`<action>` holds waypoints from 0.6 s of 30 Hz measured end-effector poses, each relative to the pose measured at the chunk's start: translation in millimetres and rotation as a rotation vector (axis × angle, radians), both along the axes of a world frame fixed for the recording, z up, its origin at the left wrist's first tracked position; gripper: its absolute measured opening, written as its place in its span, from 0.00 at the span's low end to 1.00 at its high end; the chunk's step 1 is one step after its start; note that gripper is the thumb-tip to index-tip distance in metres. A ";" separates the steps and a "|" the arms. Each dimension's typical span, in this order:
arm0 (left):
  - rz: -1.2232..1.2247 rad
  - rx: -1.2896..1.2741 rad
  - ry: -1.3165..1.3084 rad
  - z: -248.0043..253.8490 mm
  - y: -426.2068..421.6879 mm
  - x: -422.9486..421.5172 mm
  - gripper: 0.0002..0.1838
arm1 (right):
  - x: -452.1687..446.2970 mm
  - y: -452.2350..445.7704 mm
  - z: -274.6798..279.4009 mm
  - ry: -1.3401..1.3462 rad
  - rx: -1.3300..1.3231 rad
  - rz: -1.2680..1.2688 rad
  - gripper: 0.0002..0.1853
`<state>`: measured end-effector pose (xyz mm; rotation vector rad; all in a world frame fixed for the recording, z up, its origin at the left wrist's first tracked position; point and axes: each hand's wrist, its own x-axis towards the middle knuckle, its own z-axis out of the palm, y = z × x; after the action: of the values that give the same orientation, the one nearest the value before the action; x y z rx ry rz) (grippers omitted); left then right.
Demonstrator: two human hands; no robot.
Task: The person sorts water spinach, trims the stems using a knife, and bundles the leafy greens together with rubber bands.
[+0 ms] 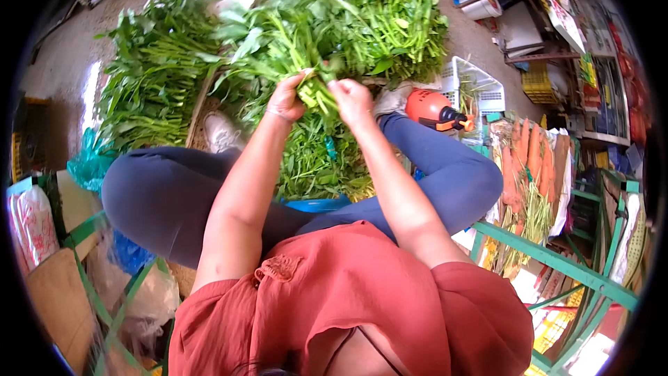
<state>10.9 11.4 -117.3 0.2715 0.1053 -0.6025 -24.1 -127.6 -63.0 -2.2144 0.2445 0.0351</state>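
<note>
In the head view, a bunch of leafy greens (278, 52) is held up between my hands, its cut stems pointing down toward me. My left hand (287, 96) is closed around the left side of the stems. On the right side of the same stems, my right hand (350, 99) has its fingers closed; what is between them is partly hidden. Below the hands lie more loose greens (313, 157), over a blue container (316, 204). Stacked greens (153, 90) lie on the left, and another large pile (390, 21) lies behind on the right.
A red spray bottle (426, 108) lies beside my right shoe, near a white plastic basket (490, 87). Carrots (532, 157) with stalks lie at the right behind a green metal rail (557, 262). A teal plastic bag (90, 162) hangs at the left.
</note>
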 end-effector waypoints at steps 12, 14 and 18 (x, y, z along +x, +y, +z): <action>0.030 0.099 0.158 5.8 -16.2 -5.0 0.12 | -11.6 -18.2 11.8 0.259 -0.168 -0.160 0.20; 0.122 0.156 0.161 1.4 -13.9 -1.4 0.10 | -19.2 -21.3 15.3 0.415 -0.187 -0.215 0.19; 0.201 -0.059 0.133 13.8 9.7 15.0 0.08 | -27.9 -86.2 -49.2 0.573 -0.183 -0.131 0.17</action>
<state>25.9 21.1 -103.5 0.1611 0.2401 -0.4227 -52.1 -213.8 -112.2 -2.3195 0.7302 0.6000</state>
